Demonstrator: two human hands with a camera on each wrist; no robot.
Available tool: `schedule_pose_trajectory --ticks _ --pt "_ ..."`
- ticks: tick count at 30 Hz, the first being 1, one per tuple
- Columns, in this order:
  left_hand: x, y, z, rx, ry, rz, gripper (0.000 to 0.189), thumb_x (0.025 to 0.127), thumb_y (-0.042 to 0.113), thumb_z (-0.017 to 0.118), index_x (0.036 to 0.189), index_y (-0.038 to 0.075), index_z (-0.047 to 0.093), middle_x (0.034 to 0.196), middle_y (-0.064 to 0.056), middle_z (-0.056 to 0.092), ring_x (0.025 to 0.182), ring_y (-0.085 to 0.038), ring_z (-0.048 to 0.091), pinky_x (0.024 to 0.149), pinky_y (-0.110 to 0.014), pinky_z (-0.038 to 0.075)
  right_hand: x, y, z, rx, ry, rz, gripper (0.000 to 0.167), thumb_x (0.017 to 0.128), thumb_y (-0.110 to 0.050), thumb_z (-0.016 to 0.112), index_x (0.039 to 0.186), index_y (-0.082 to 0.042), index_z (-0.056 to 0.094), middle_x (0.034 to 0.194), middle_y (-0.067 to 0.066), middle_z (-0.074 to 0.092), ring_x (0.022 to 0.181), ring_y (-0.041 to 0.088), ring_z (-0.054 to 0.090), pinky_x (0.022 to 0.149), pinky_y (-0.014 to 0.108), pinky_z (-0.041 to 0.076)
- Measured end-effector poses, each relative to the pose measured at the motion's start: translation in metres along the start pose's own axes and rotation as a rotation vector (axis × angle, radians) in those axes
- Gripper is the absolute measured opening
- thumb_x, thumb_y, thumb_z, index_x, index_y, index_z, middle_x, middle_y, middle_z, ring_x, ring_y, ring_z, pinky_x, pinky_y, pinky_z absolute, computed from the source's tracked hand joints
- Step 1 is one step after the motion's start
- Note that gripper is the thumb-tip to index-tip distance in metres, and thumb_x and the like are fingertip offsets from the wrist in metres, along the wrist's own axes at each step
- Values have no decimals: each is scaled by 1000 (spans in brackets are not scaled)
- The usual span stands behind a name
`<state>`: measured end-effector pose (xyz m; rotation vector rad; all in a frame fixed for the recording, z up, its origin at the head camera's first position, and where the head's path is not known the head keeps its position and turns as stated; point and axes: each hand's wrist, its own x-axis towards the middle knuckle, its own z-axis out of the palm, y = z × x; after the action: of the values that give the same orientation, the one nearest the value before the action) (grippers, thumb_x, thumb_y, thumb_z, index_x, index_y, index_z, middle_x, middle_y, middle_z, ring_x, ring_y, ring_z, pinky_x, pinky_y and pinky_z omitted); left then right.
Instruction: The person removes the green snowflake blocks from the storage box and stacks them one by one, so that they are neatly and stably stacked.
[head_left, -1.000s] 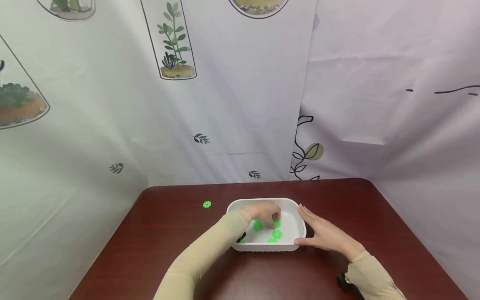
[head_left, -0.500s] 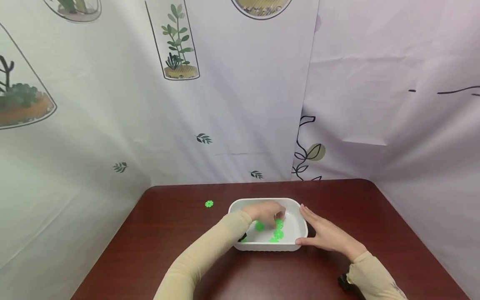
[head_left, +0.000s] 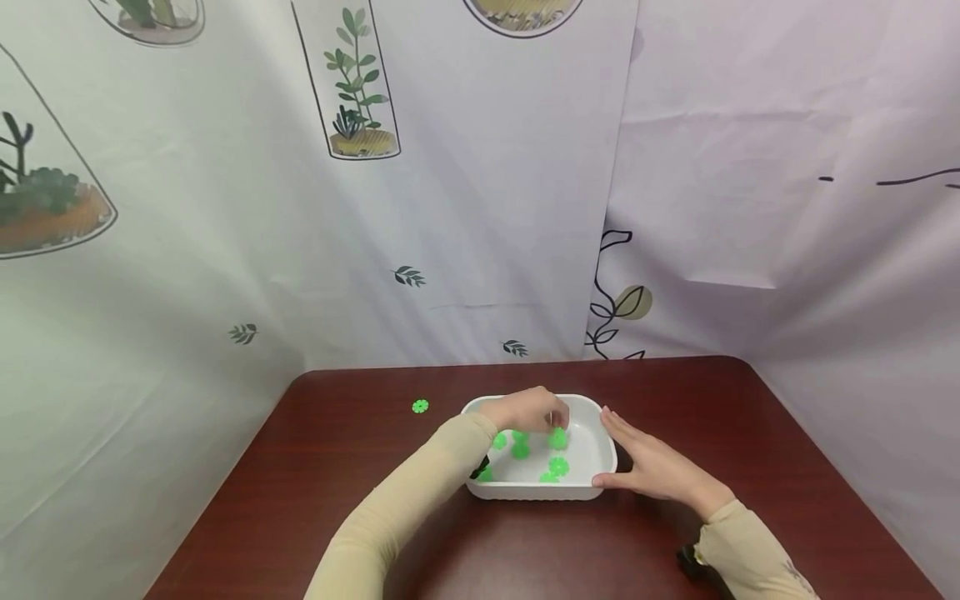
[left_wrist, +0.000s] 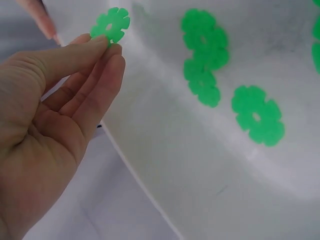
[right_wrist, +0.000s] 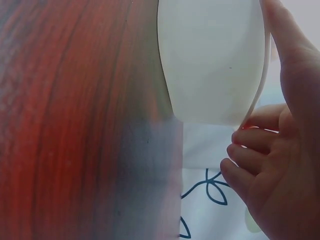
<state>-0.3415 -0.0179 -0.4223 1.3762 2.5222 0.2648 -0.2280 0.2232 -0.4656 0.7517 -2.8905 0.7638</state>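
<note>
My left hand is over the white plastic container and pinches a green, notched, flower-shaped interlocking disc between thumb and fingertips. In the left wrist view the pinched disc is raised near the container's rim. Below it several more green discs lie on the container floor, some overlapping. At the right end of the container my right hand holds the wall, thumb at the near corner and fingers at the far corner. The right wrist view has those fingers bent against the rim.
A single green disc lies on the dark red-brown table, beyond the container's left end. White printed cloth hangs behind the table and along both sides. A black object sits by the right sleeve.
My left hand has risen slightly from the container floor, and a green disc now shows at its fingertips. More discs are uncovered beneath it. The right hand stays on the container's end.
</note>
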Motion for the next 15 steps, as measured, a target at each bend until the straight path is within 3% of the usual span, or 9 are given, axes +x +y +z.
schedule_pose_trajectory --ticks 7,15 --pt "-13 -3 -17 -76 66 -7 22 94 1 66 109 14 76 103 9 71 96 -4 62 86 -17 49 0 -1 0 16 -16 15 114 78 -72 70 156 2 31 160 24 28 142 42 37 106 57 40" --pt "-39 -19 -44 -107 200 -12 20 97 4 66 113 7 76 109 0 73 99 -8 66 85 -17 50 0 -4 -2 4 -5 8 113 78 -70 71 155 3 32 160 24 30 142 42 38 106 57 41"
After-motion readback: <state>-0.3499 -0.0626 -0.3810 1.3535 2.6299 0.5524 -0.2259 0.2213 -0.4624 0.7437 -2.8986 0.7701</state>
